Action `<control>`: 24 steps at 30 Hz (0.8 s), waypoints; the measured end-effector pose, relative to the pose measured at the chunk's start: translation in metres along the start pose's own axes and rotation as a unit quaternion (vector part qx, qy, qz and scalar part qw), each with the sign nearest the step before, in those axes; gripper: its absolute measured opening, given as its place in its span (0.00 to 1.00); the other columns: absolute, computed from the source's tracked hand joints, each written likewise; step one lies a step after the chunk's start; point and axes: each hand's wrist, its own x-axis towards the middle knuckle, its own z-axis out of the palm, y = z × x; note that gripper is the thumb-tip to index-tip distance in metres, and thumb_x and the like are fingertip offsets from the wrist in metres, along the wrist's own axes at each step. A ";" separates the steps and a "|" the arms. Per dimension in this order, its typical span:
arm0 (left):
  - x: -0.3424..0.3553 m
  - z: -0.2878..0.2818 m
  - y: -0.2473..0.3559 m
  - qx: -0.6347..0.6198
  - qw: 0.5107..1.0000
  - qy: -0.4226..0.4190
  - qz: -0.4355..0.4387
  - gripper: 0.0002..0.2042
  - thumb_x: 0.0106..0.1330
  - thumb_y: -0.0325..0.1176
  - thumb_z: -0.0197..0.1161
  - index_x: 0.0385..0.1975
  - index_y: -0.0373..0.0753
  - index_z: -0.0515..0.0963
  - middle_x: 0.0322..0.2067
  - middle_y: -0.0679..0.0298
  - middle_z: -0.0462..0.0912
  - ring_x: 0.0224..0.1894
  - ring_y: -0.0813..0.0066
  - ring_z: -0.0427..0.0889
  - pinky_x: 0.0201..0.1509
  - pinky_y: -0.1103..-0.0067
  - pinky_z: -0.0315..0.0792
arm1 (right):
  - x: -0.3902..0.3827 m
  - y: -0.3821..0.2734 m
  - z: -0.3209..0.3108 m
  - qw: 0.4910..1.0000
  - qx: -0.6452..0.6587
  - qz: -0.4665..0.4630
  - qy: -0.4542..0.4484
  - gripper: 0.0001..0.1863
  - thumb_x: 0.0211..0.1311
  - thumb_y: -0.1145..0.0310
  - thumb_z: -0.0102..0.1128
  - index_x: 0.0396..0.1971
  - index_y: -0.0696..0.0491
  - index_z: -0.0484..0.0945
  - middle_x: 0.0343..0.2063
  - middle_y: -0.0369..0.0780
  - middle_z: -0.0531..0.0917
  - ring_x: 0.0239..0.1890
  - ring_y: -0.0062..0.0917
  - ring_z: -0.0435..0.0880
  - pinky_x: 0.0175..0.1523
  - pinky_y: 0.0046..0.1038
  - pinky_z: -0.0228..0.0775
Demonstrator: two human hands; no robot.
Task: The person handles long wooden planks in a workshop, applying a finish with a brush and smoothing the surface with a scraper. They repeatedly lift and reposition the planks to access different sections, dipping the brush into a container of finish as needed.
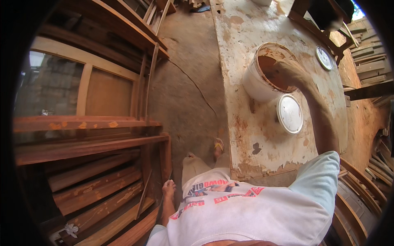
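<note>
My right arm reaches over the worn pale board [242,156] to a white plastic bucket [256,88] stained reddish-brown inside. My right hand [287,69] is in the bucket's mouth, its fingers hidden in shadow. A white round lid [289,112] lies just in front of the bucket, and another lid [324,58] lies farther back to the right. At my left side, my left hand [169,189] hangs beside reddish wooden frames [88,123] with its fingers curled closed around something I cannot make out.
Stacked wooden frames, one with glass panes [49,82], fill the left. A concrete floor [184,49] with a thin cord runs between them and the board. Dark wooden pieces [303,22] stand at the board's far end. Piles of planks [369,61] line the right.
</note>
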 end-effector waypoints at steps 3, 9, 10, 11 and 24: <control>-0.010 0.004 0.019 -0.012 0.999 0.024 0.028 0.26 0.74 0.42 0.62 0.66 0.31 0.72 0.48 0.59 0.84 0.46 0.70 0.86 0.47 0.78 0.80 | 0.004 -0.010 -0.010 0.998 0.057 -0.001 -0.036 0.14 0.61 0.62 0.65 0.36 0.58 0.87 0.32 0.50 0.86 0.38 0.42 0.86 0.44 0.40 0.76; -0.016 0.015 -0.003 -0.008 1.000 0.012 0.009 0.27 0.74 0.42 0.62 0.67 0.31 0.71 0.52 0.57 0.84 0.47 0.68 0.87 0.48 0.77 0.80 | -0.033 0.013 -0.057 0.958 0.268 0.106 0.003 0.14 0.67 0.62 0.64 0.37 0.60 0.86 0.25 0.38 0.82 0.23 0.21 0.81 0.30 0.30 0.73; -0.016 0.018 -0.011 0.011 1.000 0.005 -0.005 0.27 0.73 0.42 0.63 0.67 0.32 0.71 0.52 0.57 0.84 0.48 0.67 0.87 0.49 0.77 0.80 | -0.035 0.021 -0.055 0.956 0.273 0.101 0.017 0.15 0.68 0.62 0.64 0.37 0.60 0.85 0.25 0.38 0.82 0.23 0.20 0.81 0.30 0.30 0.73; -0.018 0.019 -0.019 0.030 0.999 -0.001 -0.017 0.27 0.73 0.43 0.63 0.67 0.32 0.72 0.53 0.56 0.84 0.48 0.67 0.87 0.50 0.76 0.80 | -0.036 0.031 -0.051 0.955 0.279 0.095 0.031 0.16 0.68 0.61 0.63 0.38 0.61 0.85 0.25 0.38 0.83 0.24 0.20 0.81 0.30 0.29 0.73; -0.053 0.014 -0.006 0.090 0.995 0.049 0.021 0.31 0.71 0.50 0.64 0.65 0.31 0.74 0.54 0.50 0.85 0.53 0.62 0.86 0.58 0.70 0.78 | -0.085 0.040 0.005 0.910 0.378 0.072 0.154 0.17 0.76 0.58 0.59 0.34 0.58 0.80 0.20 0.32 0.74 0.22 0.15 0.70 0.30 0.23 0.64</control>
